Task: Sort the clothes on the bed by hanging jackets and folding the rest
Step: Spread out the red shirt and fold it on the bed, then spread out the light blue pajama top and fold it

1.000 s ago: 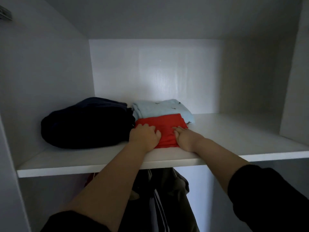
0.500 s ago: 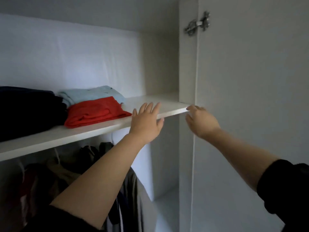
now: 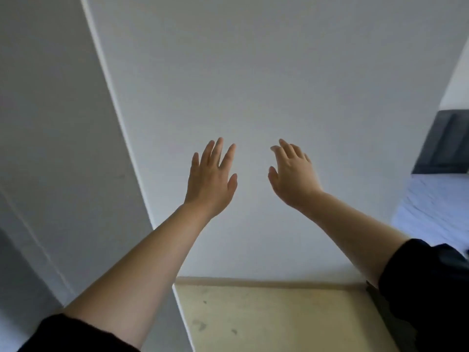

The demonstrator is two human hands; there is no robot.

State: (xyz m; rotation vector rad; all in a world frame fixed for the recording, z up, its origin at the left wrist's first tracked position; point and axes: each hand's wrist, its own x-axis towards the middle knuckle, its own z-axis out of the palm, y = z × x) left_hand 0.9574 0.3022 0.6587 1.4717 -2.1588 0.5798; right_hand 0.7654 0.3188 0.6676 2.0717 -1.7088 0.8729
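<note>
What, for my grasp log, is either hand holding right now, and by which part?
Nothing. The left hand and the right hand are both empty, fingers spread, raised before the white panel.

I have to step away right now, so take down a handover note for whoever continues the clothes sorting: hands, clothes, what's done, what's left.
Left hand: open, fingers spread, holds nothing.
Right hand: open, holds nothing.
Both are raised before the white wardrobe panel; contact cannot be told.
Clothes: none in view; the shelf with the folded red piece, seen a second ago, is out of frame.
Done: red piece shelved.
Left: check the bed; only its corner shows at the right edge.
</note>
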